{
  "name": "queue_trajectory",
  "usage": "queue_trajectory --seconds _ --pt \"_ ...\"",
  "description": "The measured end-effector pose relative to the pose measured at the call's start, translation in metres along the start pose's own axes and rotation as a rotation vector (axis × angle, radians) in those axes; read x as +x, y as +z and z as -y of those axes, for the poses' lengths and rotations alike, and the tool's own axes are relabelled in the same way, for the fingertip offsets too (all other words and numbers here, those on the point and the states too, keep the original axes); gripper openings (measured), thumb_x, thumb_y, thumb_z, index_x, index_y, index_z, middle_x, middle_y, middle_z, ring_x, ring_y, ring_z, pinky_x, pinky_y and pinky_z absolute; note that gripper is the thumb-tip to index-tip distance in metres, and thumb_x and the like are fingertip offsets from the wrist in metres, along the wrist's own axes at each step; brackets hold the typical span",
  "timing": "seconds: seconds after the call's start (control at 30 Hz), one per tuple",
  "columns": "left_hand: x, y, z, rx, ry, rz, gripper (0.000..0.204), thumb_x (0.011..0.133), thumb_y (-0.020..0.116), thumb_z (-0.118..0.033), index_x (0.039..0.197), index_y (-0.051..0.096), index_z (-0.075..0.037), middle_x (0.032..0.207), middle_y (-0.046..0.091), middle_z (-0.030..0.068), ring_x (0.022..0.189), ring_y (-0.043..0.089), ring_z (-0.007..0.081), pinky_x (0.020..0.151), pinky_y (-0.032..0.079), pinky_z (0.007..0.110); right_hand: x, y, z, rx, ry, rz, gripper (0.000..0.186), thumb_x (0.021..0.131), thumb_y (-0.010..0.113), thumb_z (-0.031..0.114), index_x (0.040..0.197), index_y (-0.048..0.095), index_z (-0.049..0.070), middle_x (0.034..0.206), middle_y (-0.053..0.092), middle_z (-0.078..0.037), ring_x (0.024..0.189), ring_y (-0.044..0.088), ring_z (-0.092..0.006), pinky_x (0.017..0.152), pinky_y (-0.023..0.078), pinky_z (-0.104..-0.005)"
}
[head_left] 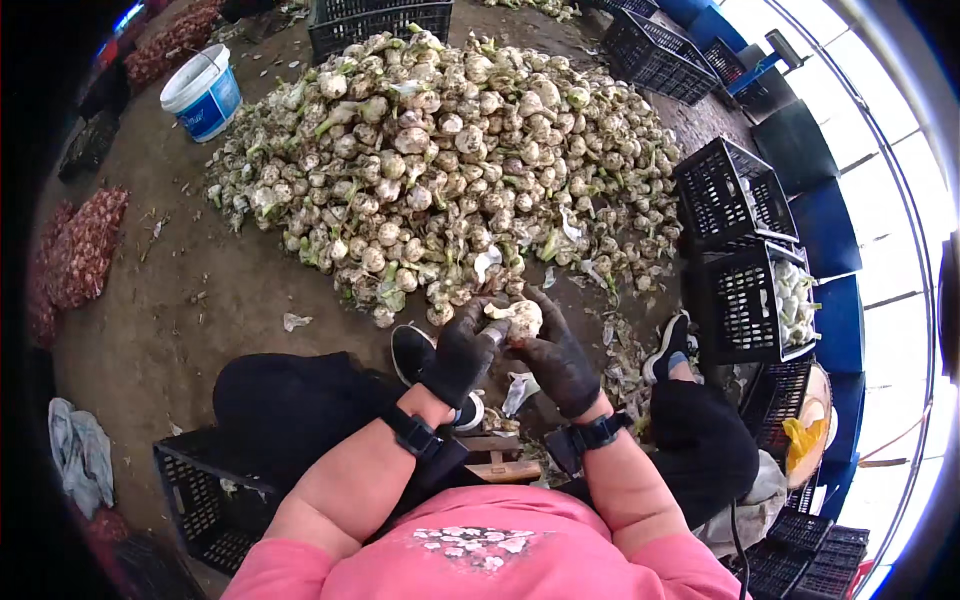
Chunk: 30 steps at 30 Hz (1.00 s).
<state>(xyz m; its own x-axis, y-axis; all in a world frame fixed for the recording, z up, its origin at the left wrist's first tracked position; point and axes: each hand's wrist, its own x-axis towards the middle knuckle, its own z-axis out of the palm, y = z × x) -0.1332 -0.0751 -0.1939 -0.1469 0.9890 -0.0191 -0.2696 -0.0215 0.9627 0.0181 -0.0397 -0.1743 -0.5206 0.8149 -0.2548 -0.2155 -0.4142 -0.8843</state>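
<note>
Between my hands, in front of my body, is a pale garlic bulb point(524, 320) with a short stem stub pointing left. My left hand point(460, 352), in a dark work glove, is closed at the stem side of the bulb. From the right and below, my right hand point(560, 362), gloved alike, grips the bulb with its fingers round it. A light band shows by the left fingers; I cannot make out what it is. Just beyond my hands lies a large heap of soil-stained garlic bulbs point(440, 170), with loose white skins at its near edge.
A white and blue bucket point(204, 95) stands far left. At the right, a black crate point(745, 305) holds cleaner white bulbs, with another black crate point(725, 195) beyond it. A black crate point(215, 500) sits by my left leg. Mesh sacks point(80, 250) lie at the left.
</note>
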Motion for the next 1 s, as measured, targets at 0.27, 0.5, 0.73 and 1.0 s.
queue_trajectory --seconds 0.27,0.5,0.73,1.0 --pt "-0.007 -0.003 -0.018 0.140 -0.143 0.050 0.020 0.089 0.054 -0.009 0.109 0.056 -0.005 0.092 0.062 0.0021 0.083 0.057 0.0065 0.069 0.048 0.023 -0.017 0.006 -0.008 -0.553 -0.295 -0.073 0.064 0.084 0.066 0.006 0.138 0.034 0.002 0.129 0.047 -0.009 0.117 0.048 -0.0179 0.101 0.039 -0.0333" --pt "-0.001 -0.009 -0.019 -0.052 -0.233 0.166 0.024 0.090 0.060 -0.020 0.110 0.053 -0.008 0.080 0.060 0.0001 0.062 0.052 0.0063 0.057 0.043 0.022 -0.016 0.003 -0.006 -0.357 -0.282 -0.042 0.059 0.086 0.066 0.010 0.137 0.037 0.003 0.129 0.049 -0.010 0.115 0.050 -0.0174 0.098 0.042 -0.0323" --pt "-0.003 -0.020 -0.001 -0.017 -0.298 0.146 0.024 0.089 0.057 -0.024 0.106 0.055 -0.007 0.080 0.061 0.0021 0.060 0.054 0.0077 0.054 0.045 0.024 -0.014 0.006 -0.015 -0.274 -0.159 -0.029 0.060 0.085 0.067 0.011 0.137 0.037 0.003 0.124 0.052 -0.008 0.113 0.051 -0.0162 0.097 0.042 -0.0311" --pt "0.003 -0.015 0.004 0.213 -0.013 0.130 0.037 0.088 0.059 -0.013 0.123 0.050 -0.006 0.105 0.060 0.0069 0.081 0.061 0.0133 0.068 0.051 0.028 -0.021 0.003 -0.014 -0.627 -0.263 -0.136 0.061 0.080 0.068 0.001 0.135 0.041 0.002 0.127 0.051 -0.011 0.114 0.052 -0.0182 0.098 0.043 -0.0314"
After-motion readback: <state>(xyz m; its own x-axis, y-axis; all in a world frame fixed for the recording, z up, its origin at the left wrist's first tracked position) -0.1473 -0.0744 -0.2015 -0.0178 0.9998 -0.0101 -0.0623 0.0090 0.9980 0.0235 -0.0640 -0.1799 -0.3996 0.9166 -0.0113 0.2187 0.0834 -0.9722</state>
